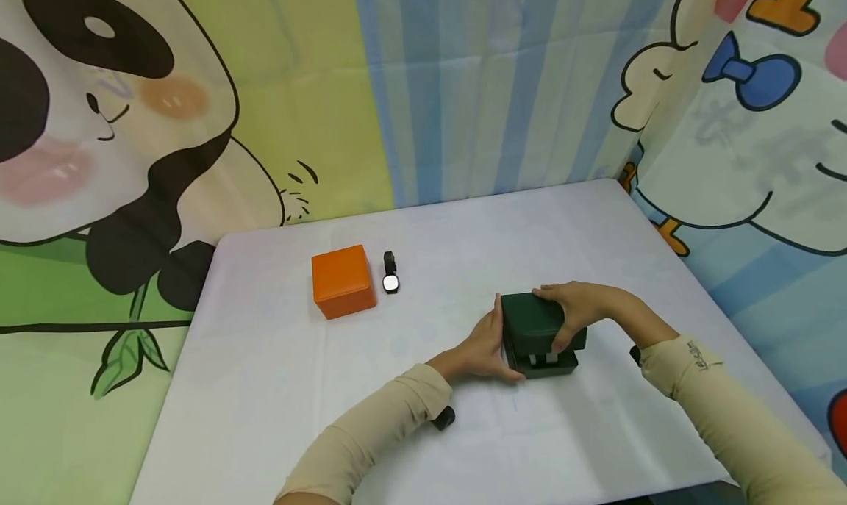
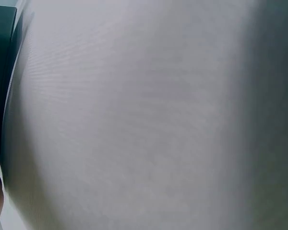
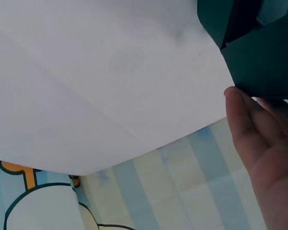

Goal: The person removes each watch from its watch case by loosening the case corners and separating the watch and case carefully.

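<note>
A dark green watch box (image 1: 532,321) sits on the table with its lid tilted up at the front. Through the gap, something pale and silvery shows inside. My left hand (image 1: 486,347) holds the box's left side, fingers along that side and thumb at the lower front corner. On the lid, my right hand (image 1: 579,306) grips with the thumb at the front and fingertips at the back edge. The right wrist view shows those fingers against the green lid (image 3: 264,62). Only a strip of the green box (image 2: 1,86) appears in the left wrist view.
An orange box (image 1: 342,281) stands closed at the left back of the white table (image 1: 265,387). Just right of it lies a black-strapped watch (image 1: 390,273) with a pale round face. Cartoon-printed curtains (image 1: 463,86) hang behind the table and along its right.
</note>
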The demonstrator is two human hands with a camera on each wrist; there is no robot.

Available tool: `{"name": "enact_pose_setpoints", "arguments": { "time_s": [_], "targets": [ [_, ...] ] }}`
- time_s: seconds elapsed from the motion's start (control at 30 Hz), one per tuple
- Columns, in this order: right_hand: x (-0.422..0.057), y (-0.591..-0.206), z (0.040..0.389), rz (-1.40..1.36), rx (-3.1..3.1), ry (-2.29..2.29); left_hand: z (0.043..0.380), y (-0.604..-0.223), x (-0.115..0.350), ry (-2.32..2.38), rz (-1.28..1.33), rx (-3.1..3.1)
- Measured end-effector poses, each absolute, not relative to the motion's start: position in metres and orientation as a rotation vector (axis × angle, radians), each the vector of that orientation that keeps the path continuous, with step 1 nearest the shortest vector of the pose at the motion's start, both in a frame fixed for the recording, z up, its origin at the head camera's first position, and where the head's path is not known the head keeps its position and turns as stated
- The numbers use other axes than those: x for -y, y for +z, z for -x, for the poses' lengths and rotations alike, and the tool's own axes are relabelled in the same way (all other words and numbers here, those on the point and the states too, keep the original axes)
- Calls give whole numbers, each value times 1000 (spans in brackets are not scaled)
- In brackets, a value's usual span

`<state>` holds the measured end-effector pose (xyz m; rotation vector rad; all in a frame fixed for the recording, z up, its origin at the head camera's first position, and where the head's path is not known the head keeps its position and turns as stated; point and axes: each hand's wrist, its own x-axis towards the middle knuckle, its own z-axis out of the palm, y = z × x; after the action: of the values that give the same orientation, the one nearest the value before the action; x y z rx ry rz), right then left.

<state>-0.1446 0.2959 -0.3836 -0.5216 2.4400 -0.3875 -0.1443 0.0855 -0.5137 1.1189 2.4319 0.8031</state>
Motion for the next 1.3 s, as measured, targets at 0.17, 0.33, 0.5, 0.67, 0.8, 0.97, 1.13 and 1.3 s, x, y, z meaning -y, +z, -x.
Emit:
{"name": "enact_pose_setpoints", "arguments": {
  "time_s": [0.17, 0.33, 0.5, 0.67, 0.8, 0.97, 1.13, 1.3],
  "targets": [
    [-302, -383, 152, 495, -2360, -482, 139, -517, -83, 820, -1107, -2422],
    [-314, -385, 160, 445, -2290, -665, 135, -521, -82, 823, -1169, -2464],
    [-322, -384, 172, 313, -2347, -747, 138, -521, -83, 818, -1190, -2493],
    [-324, -382, 184, 156, -2412, -766, 138, -520, -86, 806, -1111, -2475],
    [-324, -384, 184, 151, -2433, -810, 137, -520, -87, 815, -1082, -2466],
    [-316, -390, 165, 121, -2668, -906, 136, -519, -85, 822, -1052, -2449],
    [-306, -395, 144, 219, -3047, -850, 136, -516, -83, 835, -1051, -2430],
    [-298, -396, 127, 587, -3155, -790, 136, -517, -82, 837, -1090, -2437]
  ]
}}
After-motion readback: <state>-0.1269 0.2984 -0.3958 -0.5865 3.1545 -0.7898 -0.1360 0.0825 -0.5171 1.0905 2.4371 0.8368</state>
